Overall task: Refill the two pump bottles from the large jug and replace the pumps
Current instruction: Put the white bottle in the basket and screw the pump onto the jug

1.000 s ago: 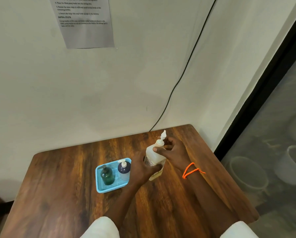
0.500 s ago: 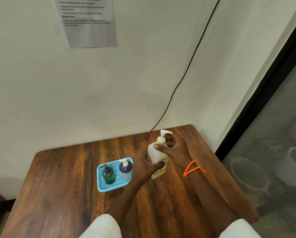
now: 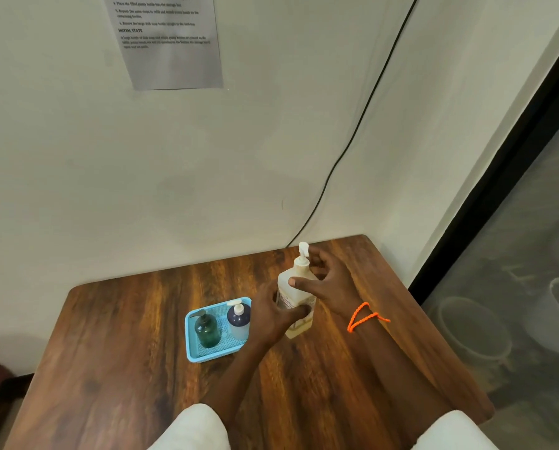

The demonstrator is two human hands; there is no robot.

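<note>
Left hand grips the jug low to steady it; right hand curls around its pump, likely to unscrew; bottles wait left in the tray.

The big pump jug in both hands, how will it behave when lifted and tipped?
The big pump jug shows liquid only near its base, so it is probably light. Tall and narrow, it may tip if nudged. The left hand grips low and the right hand grips near the pump; smooth plastic might be slippery.
</note>
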